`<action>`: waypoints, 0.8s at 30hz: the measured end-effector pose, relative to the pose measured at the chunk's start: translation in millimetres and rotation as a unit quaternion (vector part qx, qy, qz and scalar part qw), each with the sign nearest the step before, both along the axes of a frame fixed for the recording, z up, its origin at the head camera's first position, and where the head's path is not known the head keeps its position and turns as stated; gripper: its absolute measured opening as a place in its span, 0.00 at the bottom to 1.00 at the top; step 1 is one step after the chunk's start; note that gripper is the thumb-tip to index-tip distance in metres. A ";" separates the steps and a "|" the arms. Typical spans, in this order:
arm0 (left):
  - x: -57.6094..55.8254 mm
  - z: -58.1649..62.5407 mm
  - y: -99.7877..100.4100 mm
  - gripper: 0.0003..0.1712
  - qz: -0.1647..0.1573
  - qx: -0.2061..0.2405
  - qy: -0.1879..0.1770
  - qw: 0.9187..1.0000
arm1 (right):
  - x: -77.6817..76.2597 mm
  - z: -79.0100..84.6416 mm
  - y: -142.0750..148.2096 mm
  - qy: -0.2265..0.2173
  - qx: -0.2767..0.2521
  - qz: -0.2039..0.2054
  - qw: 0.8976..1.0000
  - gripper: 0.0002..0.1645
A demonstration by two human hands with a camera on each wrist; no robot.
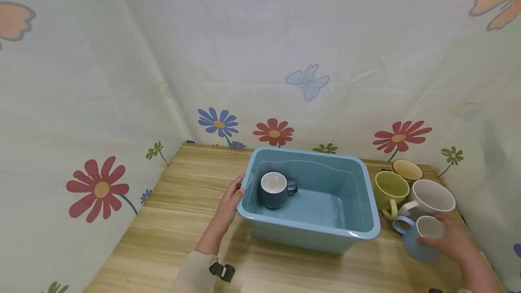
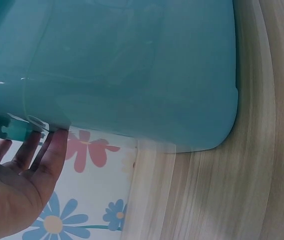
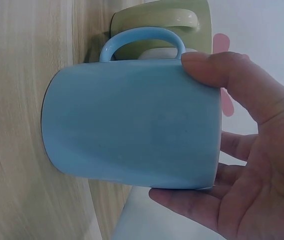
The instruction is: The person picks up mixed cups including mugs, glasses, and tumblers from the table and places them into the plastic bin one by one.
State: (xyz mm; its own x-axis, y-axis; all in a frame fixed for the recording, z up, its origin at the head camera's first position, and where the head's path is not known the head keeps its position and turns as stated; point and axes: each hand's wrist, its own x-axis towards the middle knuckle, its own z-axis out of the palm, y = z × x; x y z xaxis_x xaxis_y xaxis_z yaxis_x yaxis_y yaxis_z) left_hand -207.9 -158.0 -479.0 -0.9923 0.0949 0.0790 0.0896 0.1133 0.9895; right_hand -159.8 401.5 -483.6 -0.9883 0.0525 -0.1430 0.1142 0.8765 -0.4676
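Observation:
A light blue mug [image 3: 132, 122] stands at the right, its handle turned toward the other mugs. My right hand [image 1: 445, 238] grips it near the rim, thumb on one side and fingers on the other. My left hand [image 1: 229, 200] holds the left end of a blue plastic bin [image 1: 301, 225], with fingertips up under the rim in the left wrist view. Inside the bin, at its left end, a dark blue mug [image 1: 273, 197] with a white interior stands upright, handle pointing right.
Right of the bin cluster a yellow-green mug [image 1: 386, 198], a white mug [image 1: 431, 205] and a yellowish cup [image 1: 407, 170] with a dark rim. The wooden table [image 1: 163, 234] meets a flower-printed curtain [image 1: 252, 58] at the back and both sides.

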 end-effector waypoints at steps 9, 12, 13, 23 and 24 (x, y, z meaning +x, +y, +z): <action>0.3 0.5 0.2 0.32 0.003 -0.002 -0.006 1.000 | 4.4 3.7 -1.4 0.017 -0.008 0.005 1.000 0.55; -0.1 0.2 0.2 0.32 0.004 0.000 -0.007 1.000 | 5.5 4.6 -1.5 0.027 -0.006 0.010 1.000 0.55; -0.1 0.1 0.2 0.32 0.004 0.000 -0.006 1.000 | 5.9 4.7 -1.7 0.035 -0.006 0.013 0.999 0.55; -0.3 -0.7 -0.6 0.32 0.005 -0.009 -0.006 1.000 | 8.9 8.0 -3.5 0.072 0.006 0.030 0.997 0.51; -0.2 -0.5 -0.8 0.32 0.005 -0.009 -0.004 1.000 | 8.8 8.5 -3.5 0.070 0.005 0.030 0.997 0.51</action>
State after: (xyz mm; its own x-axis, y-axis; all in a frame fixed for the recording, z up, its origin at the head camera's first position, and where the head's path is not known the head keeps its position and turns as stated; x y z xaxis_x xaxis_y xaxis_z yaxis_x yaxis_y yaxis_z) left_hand -208.1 -158.8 -479.5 -0.9938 0.0864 0.0695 0.0806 0.1320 0.9880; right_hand -151.0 398.0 -475.1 -1.0000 -0.0070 -0.0032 -0.0047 0.8846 -0.4663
